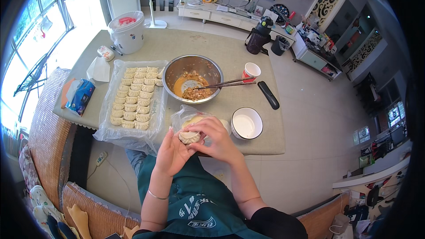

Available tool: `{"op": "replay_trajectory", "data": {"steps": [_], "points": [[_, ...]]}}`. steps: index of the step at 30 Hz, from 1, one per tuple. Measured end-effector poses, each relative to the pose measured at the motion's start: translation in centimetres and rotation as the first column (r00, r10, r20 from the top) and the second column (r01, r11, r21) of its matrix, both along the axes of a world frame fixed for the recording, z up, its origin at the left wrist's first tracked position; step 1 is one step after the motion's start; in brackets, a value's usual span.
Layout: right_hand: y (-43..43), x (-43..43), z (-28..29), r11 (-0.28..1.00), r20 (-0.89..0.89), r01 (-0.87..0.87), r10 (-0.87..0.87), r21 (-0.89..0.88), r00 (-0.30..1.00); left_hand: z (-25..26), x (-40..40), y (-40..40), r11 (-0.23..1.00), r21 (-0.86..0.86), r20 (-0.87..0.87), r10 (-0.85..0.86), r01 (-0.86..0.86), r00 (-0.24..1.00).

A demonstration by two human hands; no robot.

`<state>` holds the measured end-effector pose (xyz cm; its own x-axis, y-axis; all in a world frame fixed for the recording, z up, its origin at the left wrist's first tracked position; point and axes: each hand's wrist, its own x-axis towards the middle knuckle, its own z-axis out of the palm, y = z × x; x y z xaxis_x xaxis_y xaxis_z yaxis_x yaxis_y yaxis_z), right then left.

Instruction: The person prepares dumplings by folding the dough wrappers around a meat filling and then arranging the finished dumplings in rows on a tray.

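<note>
A pleated dumpling (189,137) sits between my two hands just above the table's near edge. It rests against the fingers of my left hand (173,157), palm up. My right hand (217,140) holds the dumpling's right side, thumb below and fingers over the top. Beyond my hands, partly covered by them, lie pale round wrappers (194,120) on a plastic bag (181,114). A steel bowl (169,89) holds minced filling (196,93), with chopsticks (232,83) laid across its right rim. To its left, rows of finished dumplings (131,99) fill a plastic-lined tray (159,106).
A white enamel bowl (247,123) stands right of my hands. Behind it are a black handheld object (268,95), a paper cup (251,69) and a bottle in a dark sleeve (258,36). At left are a tissue pack (79,97) and a white bucket (127,36).
</note>
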<state>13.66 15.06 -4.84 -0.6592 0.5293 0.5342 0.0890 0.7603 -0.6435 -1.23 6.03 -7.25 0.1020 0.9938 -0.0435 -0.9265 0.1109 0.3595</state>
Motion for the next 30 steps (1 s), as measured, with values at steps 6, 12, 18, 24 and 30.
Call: {"op": "replay_trajectory", "data": {"steps": [6, 12, 18, 24, 30], "points": [[0.4, 0.3, 0.1, 1.000, -0.001, -0.019, 0.019, -0.005, 1.000, -0.1, -0.2, 0.0, 1.000, 0.015, -0.023, -0.017, 0.017, 1.000], [0.4, 0.7, 0.0, 0.995, 0.024, -0.050, 0.052, -0.084, 0.998, -0.1, -0.3, -0.1, 1.000, 0.007, -0.015, -0.027, 0.027, 1.000], [0.2, 0.8, 0.0, 0.989, 0.029, -0.041, 0.046, -0.143, 0.999, -0.1, -0.3, -0.1, 0.999, 0.009, 0.023, -0.036, 0.036, 0.999], [0.2, 0.4, -0.6, 0.999, -0.059, -0.007, 0.004, -0.053, 0.998, 0.6, 0.0, -0.2, 1.000, -0.006, -0.015, 0.008, -0.008, 1.000], [-0.3, 0.1, -1.3, 0.993, -0.079, 0.000, -0.009, -0.119, 0.997, 0.4, -0.1, -0.5, 1.000, -0.003, -0.084, 0.024, -0.024, 0.996]]}}
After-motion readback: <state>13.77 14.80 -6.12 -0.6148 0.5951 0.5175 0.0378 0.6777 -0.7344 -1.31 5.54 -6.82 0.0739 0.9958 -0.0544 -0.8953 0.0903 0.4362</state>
